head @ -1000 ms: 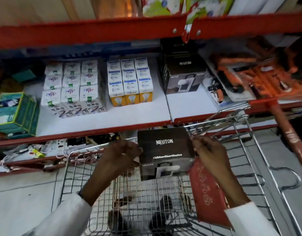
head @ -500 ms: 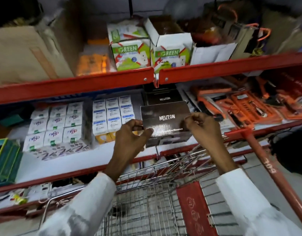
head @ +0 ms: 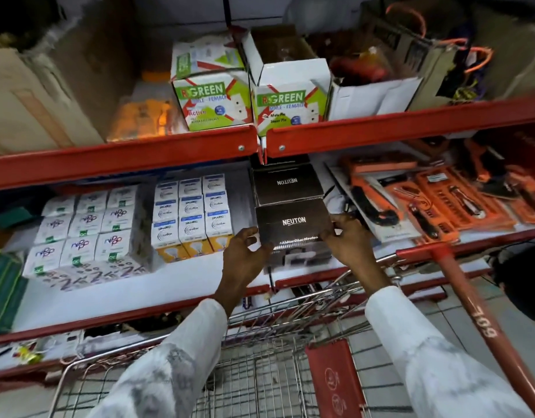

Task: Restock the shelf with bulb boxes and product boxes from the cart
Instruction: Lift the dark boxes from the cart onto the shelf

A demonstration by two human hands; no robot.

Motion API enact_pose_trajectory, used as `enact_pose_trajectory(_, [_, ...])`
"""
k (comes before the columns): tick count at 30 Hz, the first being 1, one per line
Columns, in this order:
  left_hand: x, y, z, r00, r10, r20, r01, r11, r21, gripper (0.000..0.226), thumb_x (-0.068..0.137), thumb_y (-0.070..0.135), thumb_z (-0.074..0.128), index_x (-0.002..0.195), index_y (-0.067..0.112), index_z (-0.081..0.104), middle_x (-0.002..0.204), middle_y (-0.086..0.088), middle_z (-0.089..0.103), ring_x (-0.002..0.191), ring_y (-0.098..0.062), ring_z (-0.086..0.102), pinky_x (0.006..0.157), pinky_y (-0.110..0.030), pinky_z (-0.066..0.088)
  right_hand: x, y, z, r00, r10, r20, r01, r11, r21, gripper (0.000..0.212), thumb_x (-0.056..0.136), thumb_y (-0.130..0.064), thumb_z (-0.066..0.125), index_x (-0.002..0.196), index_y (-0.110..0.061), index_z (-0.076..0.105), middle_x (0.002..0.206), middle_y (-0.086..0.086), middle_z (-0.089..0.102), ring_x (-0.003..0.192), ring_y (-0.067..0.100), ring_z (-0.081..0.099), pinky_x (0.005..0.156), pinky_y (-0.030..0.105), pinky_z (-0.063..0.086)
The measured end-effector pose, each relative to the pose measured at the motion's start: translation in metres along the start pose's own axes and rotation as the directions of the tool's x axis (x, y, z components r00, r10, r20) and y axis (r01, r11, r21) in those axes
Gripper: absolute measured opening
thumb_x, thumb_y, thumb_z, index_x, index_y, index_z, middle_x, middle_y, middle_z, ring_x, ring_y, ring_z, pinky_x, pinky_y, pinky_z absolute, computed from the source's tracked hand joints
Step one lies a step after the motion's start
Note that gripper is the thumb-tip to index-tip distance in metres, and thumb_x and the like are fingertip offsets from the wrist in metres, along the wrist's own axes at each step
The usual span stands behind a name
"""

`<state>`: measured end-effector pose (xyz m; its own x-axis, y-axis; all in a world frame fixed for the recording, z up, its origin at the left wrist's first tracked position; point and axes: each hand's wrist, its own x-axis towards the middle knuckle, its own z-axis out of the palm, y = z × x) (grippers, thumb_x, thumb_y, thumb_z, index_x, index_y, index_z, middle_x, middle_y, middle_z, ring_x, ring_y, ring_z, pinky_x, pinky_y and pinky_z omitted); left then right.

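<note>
A black box marked NEUTON (head: 293,224) sits on top of another black box at the front of the middle shelf (head: 181,288). My left hand (head: 245,254) grips its left side and my right hand (head: 347,241) grips its right side. Behind it stands another black NEUTON box (head: 287,184) with its print upside down. To the left stand white and yellow bulb boxes (head: 190,215) and a block of white bulb boxes (head: 85,227). The wire cart (head: 260,372) is below my arms.
Orange tool packs (head: 435,194) lie on the shelf to the right. Green and white boxes (head: 212,98) and brown cartons stand on the upper shelf. The cart's red handle (head: 477,315) slants down at the right. A green box (head: 3,288) is at far left.
Both hands lifted the black NEUTON box out of the cart, carried it forward and set it on the stack on the middle shelf. My view tilted upward.
</note>
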<state>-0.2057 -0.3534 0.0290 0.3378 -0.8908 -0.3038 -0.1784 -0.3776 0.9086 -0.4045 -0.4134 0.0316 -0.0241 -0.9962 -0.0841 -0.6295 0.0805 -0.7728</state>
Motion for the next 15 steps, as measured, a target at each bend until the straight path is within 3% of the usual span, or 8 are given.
enact_pose_trajectory(2, [0.001,-0.002,0.002,0.999,-0.042,0.007,0.043,0.998,-0.039,0.049,0.081,0.029,0.077,0.126,0.02,0.06,0.124,-0.008,0.069,0.103,-0.031,0.069,0.076,-0.046,0.063,0.001,0.001,0.0,1.0,0.012,0.016,-0.013,0.999,0.03,0.027,0.08,-0.011,0.065,0.106,-0.013,0.073,0.09,-0.001,0.071,0.096,0.023,0.069,0.085,0.026,0.046])
enact_pose_trajectory(5, [0.003,-0.004,0.005,0.999,-0.04,-0.004,0.039,0.998,-0.039,0.045,0.084,0.022,0.075,0.126,0.019,0.061,0.122,-0.007,0.071,0.092,-0.029,0.073,0.074,-0.048,0.064,0.002,0.006,0.001,1.0,0.017,0.0,-0.017,0.999,0.039,0.03,0.079,-0.018,0.066,0.108,-0.023,0.071,0.091,-0.009,0.067,0.101,0.022,0.067,0.111,0.048,0.038])
enact_pose_trajectory(9, [0.003,-0.004,0.009,0.999,-0.051,-0.002,0.051,0.997,-0.055,0.046,0.084,0.02,0.075,0.127,0.019,0.06,0.124,-0.008,0.071,0.09,-0.031,0.073,0.077,-0.051,0.063,0.005,0.011,0.001,0.999,0.032,-0.04,-0.029,0.997,0.076,0.036,0.075,-0.029,0.061,0.11,-0.027,0.07,0.091,-0.01,0.067,0.114,0.032,0.059,0.104,0.05,0.045])
enact_pose_trajectory(12, [0.003,-0.002,0.011,0.999,-0.051,-0.011,0.05,0.997,-0.062,0.046,0.085,0.018,0.074,0.128,0.018,0.059,0.126,-0.009,0.069,0.094,-0.032,0.072,0.078,-0.051,0.062,0.005,0.013,0.002,0.999,0.011,-0.049,-0.007,0.995,0.101,0.031,0.08,-0.02,0.064,0.11,-0.022,0.07,0.09,-0.009,0.066,0.112,0.031,0.06,0.106,0.05,0.044])
enact_pose_trajectory(15, [0.002,-0.001,0.013,0.998,-0.055,-0.008,0.054,0.997,-0.06,0.045,0.086,0.018,0.072,0.129,0.019,0.058,0.128,-0.008,0.068,0.096,-0.033,0.071,0.078,-0.048,0.062,0.006,0.016,0.003,0.997,0.031,-0.068,-0.023,0.993,0.114,0.036,0.076,-0.028,0.06,0.11,-0.026,0.07,0.094,-0.007,0.069,0.118,0.033,0.056,0.103,0.05,0.046])
